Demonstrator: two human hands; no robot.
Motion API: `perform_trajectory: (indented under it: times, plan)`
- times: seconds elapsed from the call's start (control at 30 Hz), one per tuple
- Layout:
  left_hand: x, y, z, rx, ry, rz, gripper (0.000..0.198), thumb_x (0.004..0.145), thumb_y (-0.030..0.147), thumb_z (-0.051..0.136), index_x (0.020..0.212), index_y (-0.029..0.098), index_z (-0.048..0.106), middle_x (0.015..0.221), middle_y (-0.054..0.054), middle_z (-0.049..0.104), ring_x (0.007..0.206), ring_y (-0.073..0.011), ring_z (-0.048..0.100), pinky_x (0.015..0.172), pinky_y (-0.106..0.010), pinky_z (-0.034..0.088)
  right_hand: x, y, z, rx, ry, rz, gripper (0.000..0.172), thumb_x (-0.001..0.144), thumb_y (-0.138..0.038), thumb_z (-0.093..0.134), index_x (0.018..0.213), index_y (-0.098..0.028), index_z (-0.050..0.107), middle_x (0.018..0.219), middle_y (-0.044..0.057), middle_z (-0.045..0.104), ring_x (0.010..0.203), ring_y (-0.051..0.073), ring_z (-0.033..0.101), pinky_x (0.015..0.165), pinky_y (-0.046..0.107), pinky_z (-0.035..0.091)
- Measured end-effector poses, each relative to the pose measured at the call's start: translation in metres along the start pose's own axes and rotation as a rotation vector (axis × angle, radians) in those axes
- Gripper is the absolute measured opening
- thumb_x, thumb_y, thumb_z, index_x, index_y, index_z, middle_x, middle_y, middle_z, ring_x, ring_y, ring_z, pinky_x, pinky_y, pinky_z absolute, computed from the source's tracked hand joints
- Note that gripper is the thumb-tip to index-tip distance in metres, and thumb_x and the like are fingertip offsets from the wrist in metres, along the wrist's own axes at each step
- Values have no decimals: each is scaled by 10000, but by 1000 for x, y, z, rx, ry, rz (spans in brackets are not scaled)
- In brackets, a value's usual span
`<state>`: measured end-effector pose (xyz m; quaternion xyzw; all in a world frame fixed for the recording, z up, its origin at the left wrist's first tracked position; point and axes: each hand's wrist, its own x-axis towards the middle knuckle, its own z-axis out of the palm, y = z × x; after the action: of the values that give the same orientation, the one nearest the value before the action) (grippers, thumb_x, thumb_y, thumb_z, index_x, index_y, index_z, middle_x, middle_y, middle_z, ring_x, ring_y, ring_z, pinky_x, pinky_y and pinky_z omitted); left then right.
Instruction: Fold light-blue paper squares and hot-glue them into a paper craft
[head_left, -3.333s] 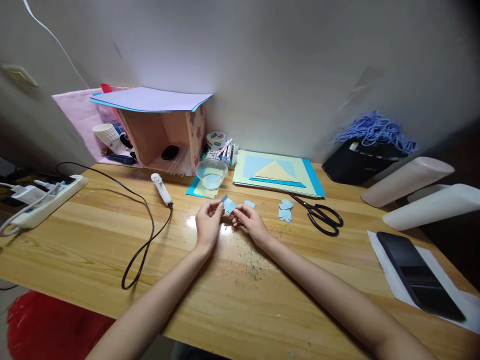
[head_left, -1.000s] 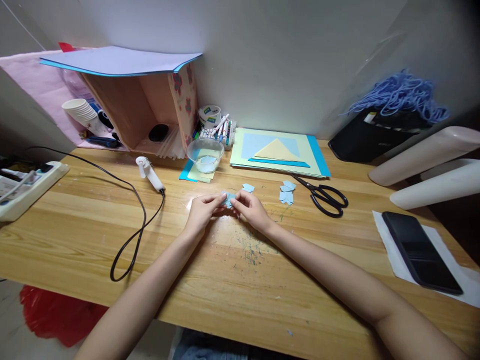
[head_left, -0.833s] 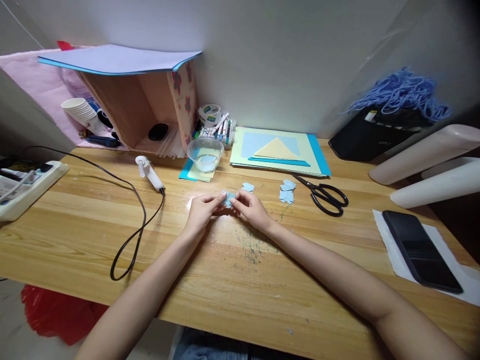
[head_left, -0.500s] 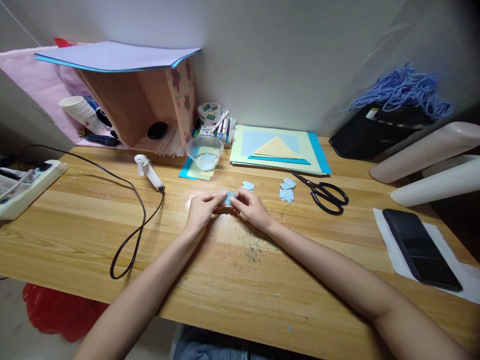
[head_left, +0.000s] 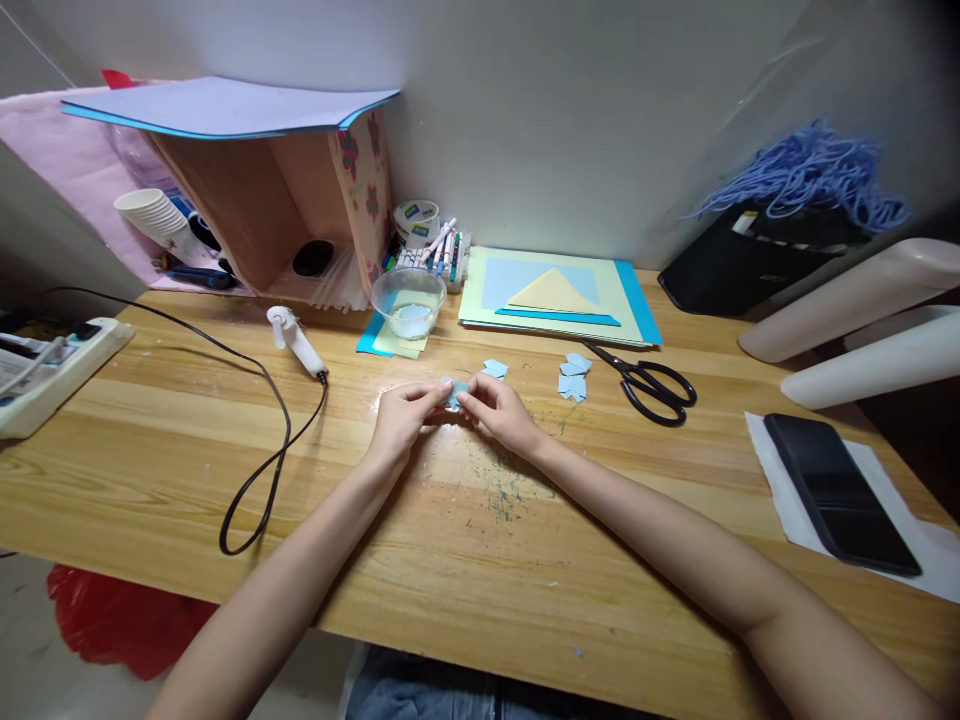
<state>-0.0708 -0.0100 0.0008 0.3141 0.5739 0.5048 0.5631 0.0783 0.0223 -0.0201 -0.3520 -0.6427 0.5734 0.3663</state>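
Note:
Between my two hands is a small light-blue piece of paper (head_left: 456, 392), pinched at both sides just above the table. My left hand (head_left: 405, 415) grips its left edge with thumb and fingers. My right hand (head_left: 499, 405) pinches the right edge; the fingertips hide part of the piece. Just behind them lies another cut blue paper piece (head_left: 495, 369). Farther right are several more blue paper pieces (head_left: 574, 385), notched and close together. Black-handled scissors (head_left: 646, 385) lie beside those, blades pointing up and left.
A white glue gun (head_left: 300, 342) with a looping black cord lies left of my hands. Behind stand a clear plastic bowl (head_left: 409, 290), markers (head_left: 442, 250) and stacked coloured paper (head_left: 637, 290). A phone (head_left: 840, 490) lies at right, an open cardboard box (head_left: 247, 190) at back left.
The view has shifted very slightly. Both hands keep the blue paper piece pinched in nearly the same place; nothing on the table has moved.

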Motion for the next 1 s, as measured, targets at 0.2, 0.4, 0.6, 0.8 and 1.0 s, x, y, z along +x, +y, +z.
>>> perform_trajectory:
  times: [0.2,0.4,0.6,0.8,1.0]
  plan:
    - [4,11,-10,74,-122,-46,385,523,437,781,727,114,729,721,-85,691,651,-143,610,629,-232,487,2,-1,-6,-35,-63,-10,274,807,-408,548,682,-196,430,576,-38,482,525,101,458,499,233,373]
    - [5,18,-17,264,-149,-37,363,536,426,773,704,107,730,667,-89,681,566,-137,588,550,-231,473,3,-2,-9,-64,-133,-21,263,805,-390,560,673,-189,453,595,-30,502,544,105,477,511,235,386]
    - [1,17,-10,197,-152,-22,364,545,428,767,719,111,730,690,-108,699,603,-193,641,588,-283,518,1,-5,-6,66,-111,18,266,798,-445,566,753,-186,525,642,-15,565,564,114,522,538,250,428]
    - [0,19,-10,223,-148,-40,354,529,423,774,694,112,727,672,-111,698,584,-189,639,581,-288,519,2,-1,-7,78,-120,23,259,782,-420,597,722,-183,511,639,-15,575,548,110,535,513,243,424]
    - [6,17,-16,288,-146,-60,363,524,417,777,703,106,728,690,-112,692,571,-157,618,557,-260,495,2,-2,-6,40,-130,10,245,784,-390,598,706,-178,505,642,-3,585,566,117,546,513,239,410]
